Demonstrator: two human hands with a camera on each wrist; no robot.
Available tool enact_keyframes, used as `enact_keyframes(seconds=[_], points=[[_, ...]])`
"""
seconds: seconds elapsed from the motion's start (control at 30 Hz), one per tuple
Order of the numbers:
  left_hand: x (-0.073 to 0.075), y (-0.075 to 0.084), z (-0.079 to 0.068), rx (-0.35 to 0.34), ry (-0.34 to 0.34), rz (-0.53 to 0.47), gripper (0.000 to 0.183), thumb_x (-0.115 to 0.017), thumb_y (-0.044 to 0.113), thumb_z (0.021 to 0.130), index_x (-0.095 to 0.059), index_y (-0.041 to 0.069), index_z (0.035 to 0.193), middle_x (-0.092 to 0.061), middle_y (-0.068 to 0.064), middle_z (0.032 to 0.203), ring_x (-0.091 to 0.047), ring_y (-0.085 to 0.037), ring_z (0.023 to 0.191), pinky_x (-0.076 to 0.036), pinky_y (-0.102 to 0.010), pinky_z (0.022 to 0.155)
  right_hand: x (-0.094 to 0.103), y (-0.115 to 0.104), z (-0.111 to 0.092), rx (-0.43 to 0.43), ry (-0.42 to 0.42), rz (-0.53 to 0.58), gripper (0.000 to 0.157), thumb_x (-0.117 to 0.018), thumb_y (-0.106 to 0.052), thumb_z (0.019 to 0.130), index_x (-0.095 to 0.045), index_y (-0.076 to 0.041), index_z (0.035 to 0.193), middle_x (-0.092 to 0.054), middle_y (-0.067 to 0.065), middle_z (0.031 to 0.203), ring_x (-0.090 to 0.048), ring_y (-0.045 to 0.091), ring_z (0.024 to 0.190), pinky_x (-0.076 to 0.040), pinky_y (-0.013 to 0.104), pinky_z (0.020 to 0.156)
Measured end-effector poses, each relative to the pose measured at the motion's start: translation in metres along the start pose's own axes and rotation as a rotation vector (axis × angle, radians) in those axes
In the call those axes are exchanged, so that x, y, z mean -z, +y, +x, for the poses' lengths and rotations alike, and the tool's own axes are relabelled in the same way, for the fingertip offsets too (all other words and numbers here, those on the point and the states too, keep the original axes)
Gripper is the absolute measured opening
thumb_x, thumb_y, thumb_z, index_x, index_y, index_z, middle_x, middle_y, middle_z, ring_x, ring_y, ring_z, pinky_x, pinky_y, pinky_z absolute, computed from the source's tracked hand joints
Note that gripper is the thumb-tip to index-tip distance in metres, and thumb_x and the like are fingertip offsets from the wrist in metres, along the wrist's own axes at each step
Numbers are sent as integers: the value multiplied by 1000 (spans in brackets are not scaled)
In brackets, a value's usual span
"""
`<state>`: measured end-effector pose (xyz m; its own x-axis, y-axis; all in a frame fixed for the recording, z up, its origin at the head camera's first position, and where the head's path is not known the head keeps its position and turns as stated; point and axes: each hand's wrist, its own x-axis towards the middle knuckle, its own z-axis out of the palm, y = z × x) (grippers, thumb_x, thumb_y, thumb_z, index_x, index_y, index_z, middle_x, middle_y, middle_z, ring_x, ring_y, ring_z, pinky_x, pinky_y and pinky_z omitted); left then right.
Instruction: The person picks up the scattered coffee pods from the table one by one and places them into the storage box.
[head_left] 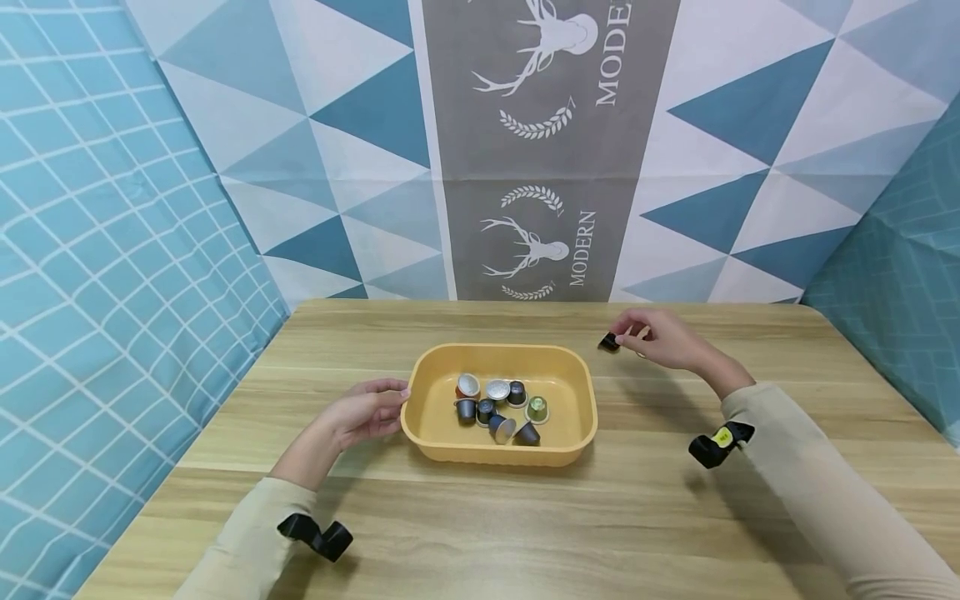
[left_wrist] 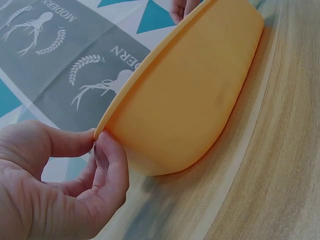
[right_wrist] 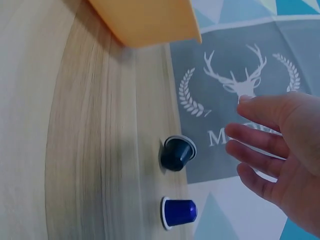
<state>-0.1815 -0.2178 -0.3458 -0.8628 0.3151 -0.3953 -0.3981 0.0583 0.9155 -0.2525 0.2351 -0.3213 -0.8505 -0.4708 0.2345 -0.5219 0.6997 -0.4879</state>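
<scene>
A yellow plastic basket [head_left: 480,455] stands on the table with several coffee capsules in it. My left hand [head_left: 362,415] pinches its left rim between thumb and fingers; the left wrist view shows this grip close up. Beyond the basket's right end, my right hand [head_left: 663,337] hovers over the table with relaxed fingers and nothing between them. Nearest to it are a black coffee capsule [right_wrist: 175,154] and a blue coffee capsule [right_wrist: 180,212], lying side by side on the wood. In the head view the right hand mostly hides the blue one.
Inside the basket lie dark capsules [head_left: 466,410], silver-lidded capsules [head_left: 468,384] and a green capsule [head_left: 537,407]. A patterned cloth [head_left: 360,150] hangs along the table's back edge. Blue cloth [head_left: 90,250] covers the left side. The wooden table [head_left: 480,533] extends toward me.
</scene>
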Motion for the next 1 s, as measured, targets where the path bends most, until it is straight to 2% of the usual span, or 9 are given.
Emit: enact_keyframes(seconds=[0.33,0.6,1.0], points=[[0,0,0,-2,4,0,42,-52,14,98,-36,-3,133,-66,5,85,-63,-3,75,-55,-16,67,1,18,-1,12,38,-17,16,-62,-3,91,-65,4,105,-66,20,105,-62,28,88,-52,28,68],[1,-2,1,-1,8,7,43,-53,14,98,-36,-4,133,-66,5,85,-63,-4,75,-55,-16,66,1,36,-2,22,52,-60,20,-64,-1,88,-64,4,107,-65,23,109,-62,37,95,-53,50,76],[0,-2,0,0,31,17,40,-53,14,97,-39,-3,130,-65,5,83,-63,-4,73,-54,-16,64,-3,52,-4,-21,43,-50,23,-66,-3,87,-63,5,109,-63,26,113,-60,44,99,-51,54,78]])
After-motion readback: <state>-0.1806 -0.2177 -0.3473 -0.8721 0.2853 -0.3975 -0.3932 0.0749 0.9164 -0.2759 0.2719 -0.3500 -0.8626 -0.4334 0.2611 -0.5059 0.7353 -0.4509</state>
